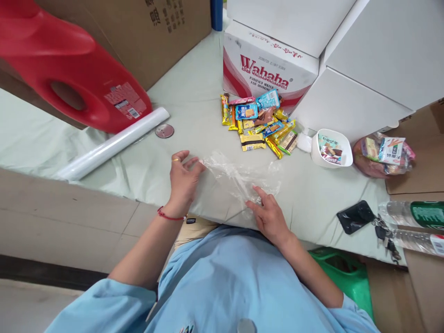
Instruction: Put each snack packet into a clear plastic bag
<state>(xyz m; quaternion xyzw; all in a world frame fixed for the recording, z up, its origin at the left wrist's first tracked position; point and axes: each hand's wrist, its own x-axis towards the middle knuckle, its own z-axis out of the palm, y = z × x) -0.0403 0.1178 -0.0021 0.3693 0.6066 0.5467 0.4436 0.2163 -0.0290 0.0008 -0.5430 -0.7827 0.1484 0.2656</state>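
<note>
A thin, crumpled clear plastic bag [232, 173] lies spread on the pale green cloth in front of me. Its left corner is pinched between the thumb and fingers of my left hand [183, 178], which wears a ring and a red string bracelet. My right hand [270, 215] rests at the bag's lower right part, thumb and forefinger apart and touching the plastic. Beyond the bag sits a pile of small wrapped snacks [258, 121] in yellow, blue and pink packets.
At left lie a roll of clear plastic [114, 145] and a round metal lid [164, 131], beside a big red jug [104, 83]. A Wahaha carton [267, 69] stands behind the snacks. Rightward are a white bowl [332, 148], a bagged snack bundle [385, 155], a black phone [355, 216], keys and bottles [412, 215].
</note>
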